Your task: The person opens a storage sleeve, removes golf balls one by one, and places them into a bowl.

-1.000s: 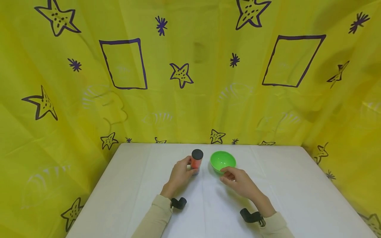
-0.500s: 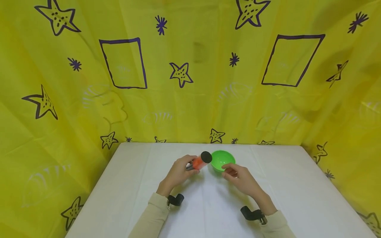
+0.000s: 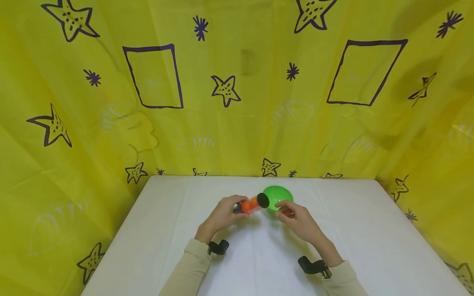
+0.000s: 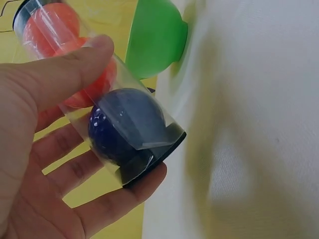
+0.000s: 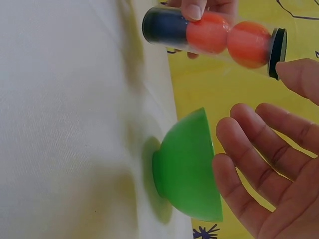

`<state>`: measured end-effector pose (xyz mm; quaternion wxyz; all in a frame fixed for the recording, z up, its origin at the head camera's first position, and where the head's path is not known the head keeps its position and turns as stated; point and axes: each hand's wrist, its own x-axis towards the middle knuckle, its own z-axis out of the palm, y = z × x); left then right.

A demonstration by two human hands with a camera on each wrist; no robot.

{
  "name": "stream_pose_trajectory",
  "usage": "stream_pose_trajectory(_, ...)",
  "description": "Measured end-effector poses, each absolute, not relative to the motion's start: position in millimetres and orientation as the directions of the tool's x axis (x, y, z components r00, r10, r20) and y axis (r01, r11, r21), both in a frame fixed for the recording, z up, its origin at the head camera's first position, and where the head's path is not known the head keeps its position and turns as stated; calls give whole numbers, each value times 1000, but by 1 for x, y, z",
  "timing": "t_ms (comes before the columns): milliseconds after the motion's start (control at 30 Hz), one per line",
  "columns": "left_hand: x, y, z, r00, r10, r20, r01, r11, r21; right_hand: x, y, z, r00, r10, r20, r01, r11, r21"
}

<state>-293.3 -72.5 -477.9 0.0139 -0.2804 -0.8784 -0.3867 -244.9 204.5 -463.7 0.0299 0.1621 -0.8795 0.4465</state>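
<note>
My left hand (image 3: 222,214) grips a clear plastic tube (image 3: 253,205) with black end caps, tilted nearly flat above the table. Inside sit two orange balls (image 5: 250,44) and one dark blue dimpled ball (image 4: 124,127), which looks like a golf ball. The black cap (image 5: 277,53) on the orange end points right, toward the green bowl (image 3: 284,193). That bowl stands upright on the table. My right hand (image 3: 299,220) has its fingers loosely bent and holds nothing; its fingertips are at the bowl's near rim, and its thumb overlaps the cap's edge in the right wrist view.
A white cloth covers the table (image 3: 166,246). Behind it and along both sides hangs a yellow curtain (image 3: 237,135) printed with stars and frames. Each wrist wears a black camera mount (image 3: 219,247).
My left hand has lifted the tube and tipped it from upright to nearly flat, its black cap swinging right toward the bowl. The right hand has stayed beside the bowl with little movement.
</note>
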Motion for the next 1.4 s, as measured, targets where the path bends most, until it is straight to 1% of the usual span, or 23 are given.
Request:
stream_pose_trajectory(300, -292, -69, -477, -823, 505, 261, 539, 549, 638, -247, 199, -467, -961, -225, 159, -255, 510, -821)
stream_pose_trajectory(500, -291, -68, -476, -821, 513, 249, 545, 579, 606, -245, 194, -467, -971, -202, 129, -212, 479, -852)
stream_pose_trajectory(633, -290, -67, -476, -823, 512, 246, 548, 602, 581, -244, 191, -468, -976, -187, 116, -194, 484, -853)
stream_pose_trajectory(933, -287, -65, -476, -830, 509, 228, 531, 595, 603, -243, 188, -468, -985, -142, 95, -156, 511, -845)
stream_pose_trajectory(1100, -289, -66, -479, -837, 506, 210, 514, 592, 621, -243, 188, -468, -986, -145, 88, -151, 520, -841)
stream_pose_trajectory(1400, -289, -68, -478, -818, 526, 234, 543, 569, 618, -240, 188, -467, -987, -147, 68, -136, 520, -843)
